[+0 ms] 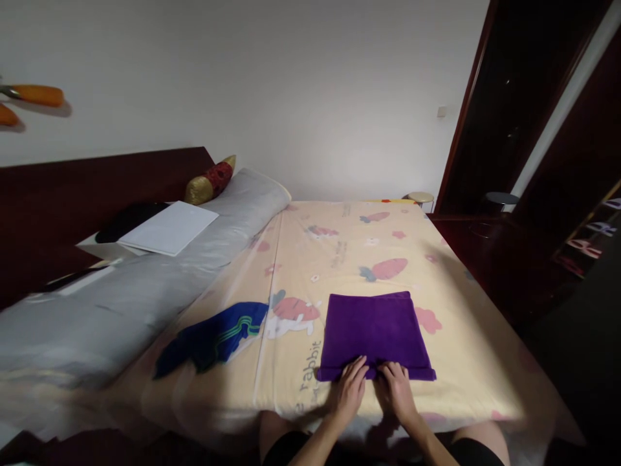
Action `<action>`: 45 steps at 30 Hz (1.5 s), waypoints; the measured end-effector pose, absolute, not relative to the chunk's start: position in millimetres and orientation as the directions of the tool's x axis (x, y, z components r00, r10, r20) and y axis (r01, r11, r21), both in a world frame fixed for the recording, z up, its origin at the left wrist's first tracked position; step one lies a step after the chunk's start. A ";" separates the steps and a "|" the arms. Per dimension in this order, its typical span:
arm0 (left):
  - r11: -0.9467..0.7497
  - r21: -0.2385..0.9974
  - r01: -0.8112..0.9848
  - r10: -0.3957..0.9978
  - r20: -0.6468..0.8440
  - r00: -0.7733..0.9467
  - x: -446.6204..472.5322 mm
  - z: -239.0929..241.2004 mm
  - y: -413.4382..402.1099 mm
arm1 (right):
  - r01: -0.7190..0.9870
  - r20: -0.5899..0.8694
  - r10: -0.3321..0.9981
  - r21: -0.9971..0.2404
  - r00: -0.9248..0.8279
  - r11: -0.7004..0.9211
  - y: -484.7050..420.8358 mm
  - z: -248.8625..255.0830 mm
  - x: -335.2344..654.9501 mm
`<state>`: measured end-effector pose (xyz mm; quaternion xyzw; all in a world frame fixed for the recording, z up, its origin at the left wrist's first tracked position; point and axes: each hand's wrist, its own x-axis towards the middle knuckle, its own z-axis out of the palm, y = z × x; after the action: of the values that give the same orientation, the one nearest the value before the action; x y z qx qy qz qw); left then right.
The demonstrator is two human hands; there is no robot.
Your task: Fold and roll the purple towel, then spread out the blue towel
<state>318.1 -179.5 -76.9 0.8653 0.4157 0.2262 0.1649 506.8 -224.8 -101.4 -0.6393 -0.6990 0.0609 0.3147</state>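
Head view: where's the purple cloth [371,323]?
– On the bed [466,362], just beyond the left grip [352,388] and right grip [398,388], its rolled near edge under both sets of fingers.
– Clenched or released?
– Fingers bend over the roll; whether either grip pinches it, I cannot tell.
– And the blue cloth [213,333]?
– Left of the left grip.

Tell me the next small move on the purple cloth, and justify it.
I'd probably roll the near edge one turn forward: the left hand and right hand both rest on its narrow rolled or folded strip, while the rest of the purple cloth lies flat beyond.
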 end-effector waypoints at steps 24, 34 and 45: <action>-0.723 0.127 0.679 0.689 0.216 0.692 294.9 -62.4 -188.6 | 0.905 0.267 0.961 -0.386 -0.075 0.178 -258.3 -98.1 539.6; -0.548 0.020 0.837 0.807 0.275 0.522 230.4 -68.5 -172.6 | 0.934 0.333 0.922 -0.351 0.196 -0.071 -281.4 -112.1 614.3; -0.622 0.119 0.774 0.780 0.183 0.599 275.6 -96.8 -182.4 | 0.944 0.245 0.968 -0.329 0.056 0.028 -265.8 -117.0 578.0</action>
<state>275.6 -182.4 -96.8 0.8941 0.4343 0.1090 0.0136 578.0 -265.8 -117.0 -0.6964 -0.6862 0.0289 0.2080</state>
